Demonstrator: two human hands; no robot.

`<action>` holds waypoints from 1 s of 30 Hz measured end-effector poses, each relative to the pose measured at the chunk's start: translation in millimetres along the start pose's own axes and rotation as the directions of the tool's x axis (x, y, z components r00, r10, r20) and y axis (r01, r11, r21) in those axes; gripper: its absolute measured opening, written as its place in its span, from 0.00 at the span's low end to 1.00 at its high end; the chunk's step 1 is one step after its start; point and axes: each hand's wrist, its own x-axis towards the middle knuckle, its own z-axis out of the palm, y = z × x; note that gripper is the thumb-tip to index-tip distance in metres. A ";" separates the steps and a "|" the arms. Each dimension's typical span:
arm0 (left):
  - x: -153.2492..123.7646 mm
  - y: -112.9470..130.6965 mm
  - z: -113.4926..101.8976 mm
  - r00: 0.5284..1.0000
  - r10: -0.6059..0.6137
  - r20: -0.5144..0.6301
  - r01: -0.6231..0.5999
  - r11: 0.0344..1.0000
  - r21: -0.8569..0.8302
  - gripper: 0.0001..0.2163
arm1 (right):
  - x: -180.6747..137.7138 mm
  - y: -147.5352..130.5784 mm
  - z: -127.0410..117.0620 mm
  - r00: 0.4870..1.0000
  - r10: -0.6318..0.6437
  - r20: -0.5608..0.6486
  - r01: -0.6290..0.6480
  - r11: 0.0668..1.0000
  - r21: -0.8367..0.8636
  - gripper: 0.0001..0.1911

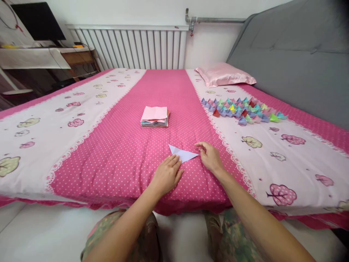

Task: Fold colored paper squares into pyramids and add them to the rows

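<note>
A pale lilac paper folded into a triangle (183, 153) lies on the pink dotted strip of the bed cover (122, 153), near the front edge. My left hand (167, 174) rests flat on the paper's near left part, fingers together pressing it down. My right hand (209, 156) is at the triangle's right tip, fingertips curled and touching it. Beyond them, a stack of square coloured papers (155, 117) with a pink sheet on top sits in the middle of the strip.
Several small folded paper shapes (241, 108) in many colours are laid in rows at the right of the bed. A pink pillow (224, 75) lies by the grey headboard (294, 58). A radiator (131, 47) and a desk (49, 54) stand behind.
</note>
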 end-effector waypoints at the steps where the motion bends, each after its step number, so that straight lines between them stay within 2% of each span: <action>1: 0.0 -0.4 -0.5 1.000 0.000 0.005 0.000 1.000 -0.001 0.20 | -1.6 -4.7 -0.9 0.998 -0.065 0.016 0.065 0.998 0.006 0.18; 2: 0.0 -0.5 -1.0 1.000 0.000 0.007 0.000 1.000 -0.001 0.20 | -3.6 -9.7 -0.9 0.987 -0.152 0.056 0.152 0.988 0.006 0.18; 4: -0.2 -0.8 -1.7 1.000 0.003 0.006 -0.003 1.000 -0.004 0.19 | -8.2 -19.2 2.3 0.932 -0.304 0.196 0.313 0.950 -0.015 0.19; 7: -0.2 -2.2 -1.7 1.000 -0.011 -0.008 0.011 1.000 -0.016 0.20 | -14.1 -28.4 12.7 0.863 -0.348 0.366 0.406 0.909 -0.091 0.24; 11: 1.4 -5.9 -2.4 0.999 -0.042 -0.001 0.042 0.999 -0.018 0.21 | -17.0 -29.0 25.2 0.840 -0.290 0.458 0.400 0.902 -0.163 0.29; 15: 3.6 -8.9 -3.8 0.998 -0.042 0.049 0.041 0.999 0.026 0.21 | -18.4 -23.9 29.0 0.827 -0.274 0.491 0.406 0.895 -0.183 0.33; 22: 4.8 -17.2 3.0 0.992 -0.121 0.045 0.115 0.985 0.131 0.34 | -20.2 -19.7 29.9 0.805 -0.264 0.532 0.426 0.881 -0.207 0.35; 30: 16.2 -33.6 -3.9 0.971 -0.185 0.151 0.160 0.974 0.163 0.45 | -19.1 -28.5 22.6 0.782 -0.229 0.579 0.412 0.888 -0.206 0.32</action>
